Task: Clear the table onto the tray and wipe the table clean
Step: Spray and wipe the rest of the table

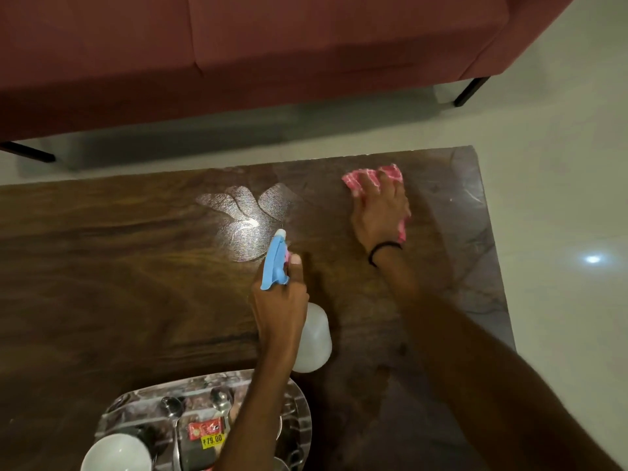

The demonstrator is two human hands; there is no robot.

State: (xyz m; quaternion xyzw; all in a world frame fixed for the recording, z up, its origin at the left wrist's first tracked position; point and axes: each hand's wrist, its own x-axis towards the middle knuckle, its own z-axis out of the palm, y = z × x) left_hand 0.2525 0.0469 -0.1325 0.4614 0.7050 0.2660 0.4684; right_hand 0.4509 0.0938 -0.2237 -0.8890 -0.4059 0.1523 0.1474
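My left hand (282, 300) is wrapped around the neck of the spray bottle (312, 338). My fingers are curled tight on it and one finger sits up by the blue top (275, 263). The bottle's white body sticks out under my hand, just above the table. Its nose points at a shiny wet patch (251, 219) on the wood, right in front of it.

My right hand (380, 212) lies flat on the pink cloth (373, 178). My fingers are spread out and push the cloth down on the table. Bits of the cloth poke out past my fingertips and by the side of my hand. I have a black band (384, 251) on that wrist. The cloth is near the far right corner of the table, well apart from the wet patch.

The table (102, 266) is dark brown wood with swirly lines.

The tray (299, 402) is on the near edge of the table, under my left arm. It is shiny. In it are a white bowl (115, 453), some spoons (170, 406), and a dark packet (205, 433) with a red label and a yellow price tag.

Past the table is a red sofa (238, 45) on thin black legs. It stands on a pale floor (560, 164).
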